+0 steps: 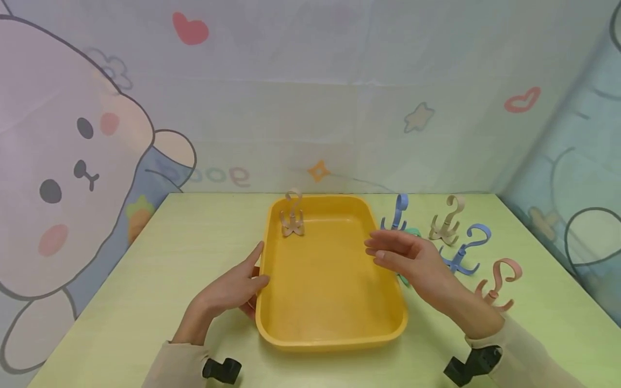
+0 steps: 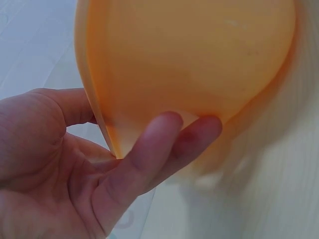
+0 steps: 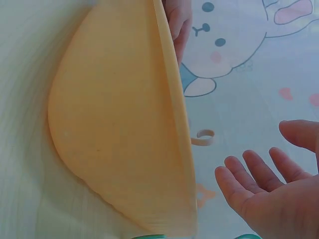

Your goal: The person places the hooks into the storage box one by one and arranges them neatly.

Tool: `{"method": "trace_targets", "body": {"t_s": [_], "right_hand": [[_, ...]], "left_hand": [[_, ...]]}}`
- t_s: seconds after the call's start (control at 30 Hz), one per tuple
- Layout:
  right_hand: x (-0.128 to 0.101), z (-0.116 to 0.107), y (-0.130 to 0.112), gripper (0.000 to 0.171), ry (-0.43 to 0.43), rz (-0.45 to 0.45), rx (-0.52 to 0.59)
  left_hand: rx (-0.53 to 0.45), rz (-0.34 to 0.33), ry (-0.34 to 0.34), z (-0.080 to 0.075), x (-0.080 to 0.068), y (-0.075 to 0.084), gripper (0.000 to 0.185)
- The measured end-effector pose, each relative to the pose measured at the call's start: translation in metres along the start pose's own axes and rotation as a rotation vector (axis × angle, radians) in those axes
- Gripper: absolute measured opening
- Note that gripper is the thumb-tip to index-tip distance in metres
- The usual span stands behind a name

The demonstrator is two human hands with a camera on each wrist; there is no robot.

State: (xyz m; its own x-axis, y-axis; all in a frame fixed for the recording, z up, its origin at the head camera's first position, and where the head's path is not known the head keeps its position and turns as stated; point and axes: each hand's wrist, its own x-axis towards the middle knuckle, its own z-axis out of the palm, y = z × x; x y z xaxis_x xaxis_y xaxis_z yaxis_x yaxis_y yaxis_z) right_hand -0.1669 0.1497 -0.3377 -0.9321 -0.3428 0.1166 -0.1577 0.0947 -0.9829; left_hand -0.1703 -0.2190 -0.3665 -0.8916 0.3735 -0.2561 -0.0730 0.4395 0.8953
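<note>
Head view: my left hand [image 1: 233, 288] grips the tray [image 1: 276, 328] by its left rim, long axis running away from me, while my right hand [image 1: 412, 258] hovers, fingers spread, above the right rim, hooks [image 1: 458, 253] beyond on the surface [image 1: 145, 302].

Pale green table [image 1: 145, 280] bears yellow tray [image 1: 383, 334]; blue [image 1: 463, 250], beige [image 1: 446, 221], pink hooks [image 1: 499, 280] right of tray
</note>
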Motion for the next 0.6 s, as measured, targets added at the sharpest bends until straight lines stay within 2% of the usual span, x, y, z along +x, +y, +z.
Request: {"method": "trace_targets", "body": {"t_s": [0.3,0.6], "right_hand": [[-0.012,-0.008,0.005,0.042,0.041,-0.006,-0.040],[-0.027,-0.017,0.009,0.043,0.073,-0.008,-0.035]], "left_hand": [[-0.007,0.010,0.000,0.000,0.000,-0.001,0.087],[-0.001,0.013,-0.002,0.000,0.001,0.000,0.087]]}}
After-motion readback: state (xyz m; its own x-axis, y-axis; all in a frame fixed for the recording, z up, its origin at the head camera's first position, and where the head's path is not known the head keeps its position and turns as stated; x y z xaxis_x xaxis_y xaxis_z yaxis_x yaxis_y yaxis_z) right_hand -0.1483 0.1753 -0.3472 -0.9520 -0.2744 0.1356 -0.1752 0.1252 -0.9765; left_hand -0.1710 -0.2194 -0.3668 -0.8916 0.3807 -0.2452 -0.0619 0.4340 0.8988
